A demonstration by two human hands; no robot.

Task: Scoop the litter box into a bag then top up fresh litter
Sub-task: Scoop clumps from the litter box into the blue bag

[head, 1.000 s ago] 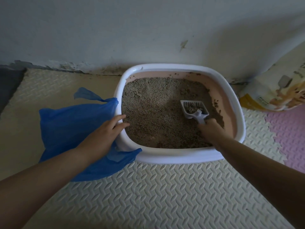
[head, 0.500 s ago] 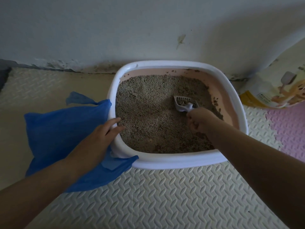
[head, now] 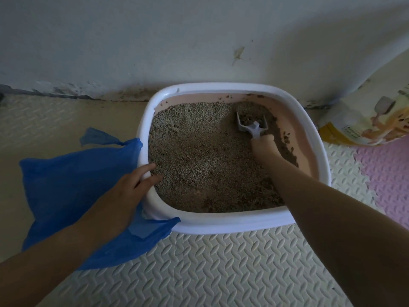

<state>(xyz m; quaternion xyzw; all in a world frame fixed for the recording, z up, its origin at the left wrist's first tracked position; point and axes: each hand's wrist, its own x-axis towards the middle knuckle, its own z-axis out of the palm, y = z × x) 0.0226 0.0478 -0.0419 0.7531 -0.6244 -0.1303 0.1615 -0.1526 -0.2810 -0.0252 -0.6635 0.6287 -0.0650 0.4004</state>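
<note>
A litter box (head: 234, 224) with a white rim and pink inner wall stands on the floor against the wall, filled with grey-brown litter (head: 199, 156). My right hand (head: 264, 148) grips the handle of a pale grey scoop (head: 253, 127), whose head is dug into the litter at the box's far right. A blue plastic bag (head: 66, 185) lies flat on the floor left of the box, its edge tucked under the near-left corner. My left hand (head: 126, 191) rests on the box's left rim with straight fingers, over the bag.
A printed white and yellow litter sack (head: 365, 122) leans at the right by the wall. Cream foam floor tiles (head: 199, 273) cover the floor, with a pink tile (head: 387, 173) at the right. The wall runs close behind the box.
My right hand has pushed the scoop from the middle right of the litter toward the far right corner. The left hand stays on the rim.
</note>
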